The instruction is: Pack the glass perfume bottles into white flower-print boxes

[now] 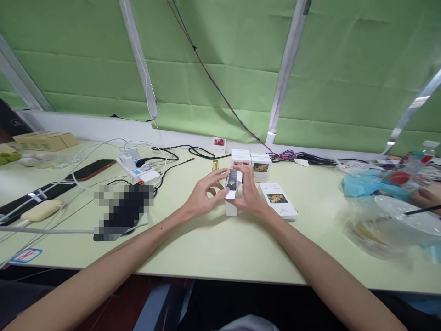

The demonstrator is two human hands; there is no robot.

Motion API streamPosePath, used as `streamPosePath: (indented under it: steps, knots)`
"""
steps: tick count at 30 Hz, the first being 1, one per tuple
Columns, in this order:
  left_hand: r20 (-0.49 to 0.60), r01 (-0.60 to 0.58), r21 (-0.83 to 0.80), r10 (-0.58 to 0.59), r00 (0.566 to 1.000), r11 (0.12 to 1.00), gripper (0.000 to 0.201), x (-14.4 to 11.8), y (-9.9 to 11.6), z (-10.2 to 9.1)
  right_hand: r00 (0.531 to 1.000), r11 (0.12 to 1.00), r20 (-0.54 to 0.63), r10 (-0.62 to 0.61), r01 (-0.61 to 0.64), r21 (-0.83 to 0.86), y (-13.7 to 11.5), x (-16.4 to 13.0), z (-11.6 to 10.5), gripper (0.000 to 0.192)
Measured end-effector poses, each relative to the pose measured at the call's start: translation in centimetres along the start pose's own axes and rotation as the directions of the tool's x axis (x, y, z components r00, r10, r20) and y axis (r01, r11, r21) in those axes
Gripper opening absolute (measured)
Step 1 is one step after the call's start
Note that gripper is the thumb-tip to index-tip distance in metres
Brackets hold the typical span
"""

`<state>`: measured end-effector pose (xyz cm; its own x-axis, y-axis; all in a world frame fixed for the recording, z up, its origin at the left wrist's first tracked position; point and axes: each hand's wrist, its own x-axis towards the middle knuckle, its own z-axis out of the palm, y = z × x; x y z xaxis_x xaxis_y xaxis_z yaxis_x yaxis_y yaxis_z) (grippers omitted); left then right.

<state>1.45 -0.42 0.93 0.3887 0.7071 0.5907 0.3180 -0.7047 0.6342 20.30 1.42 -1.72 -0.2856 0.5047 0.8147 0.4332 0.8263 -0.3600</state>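
- The left hand [206, 191] grips the small white box [232, 210] from its left side, thumb near the open top and fingers curled behind.
- The right hand [248, 191] closes on the same box from the right, so both hands hold it between them.
- This box is upright in front of the person, near the middle of the table [193, 250]; its top is open, with flaps out and a dark inside bearing a pale green mark. Whether its base touches the table, I cannot tell.
- A gold cylinder [215, 164] stands just behind the left hand.
- Behind the right hand, 2 white cartons, the left carton [240, 155] and the right carton [261, 161], sit side by side.
- A flat white box [278, 201] with a yellow flower picture lies beside the right forearm.
- A card with pink flowers [219, 143] leans at the back.
- On the left, a white power strip [148, 174] lies among cables.
- At the far right, another person's hand [427, 196] is near a lidded plastic cup [409, 214].
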Motion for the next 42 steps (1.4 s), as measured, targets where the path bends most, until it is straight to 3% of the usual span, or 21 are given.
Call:
streamPosePath:
  steps: [11,21,29,42]
  knots:
    - [-0.014,-0.041,0.017,0.041,0.999,0.999,0.033,-0.2,0.2,0.1,1.0,1.0,0.004,0.009,-0.01,0.01,0.0,0.0,-0.1,0.065]
    - [0.039,-0.049,0.015,0.048,0.998,0.999,0.029,0.1,0.4,-0.1,1.0,1.0,0.001,0.014,-0.014,0.008,0.2,0.0,0.0,0.066]
    - [0.045,-0.088,0.042,0.086,0.995,0.995,0.025,0.2,0.5,-0.4,0.998,1.0,-0.052,0.027,-0.027,-0.014,0.0,-0.1,0.1,0.067]
    - [0.16,-0.183,0.098,0.166,0.973,0.978,0.016,0.7,0.4,-1.4,1.0,1.0,-0.011,0.006,-0.006,-0.01,-0.1,0.1,-0.1,0.069]
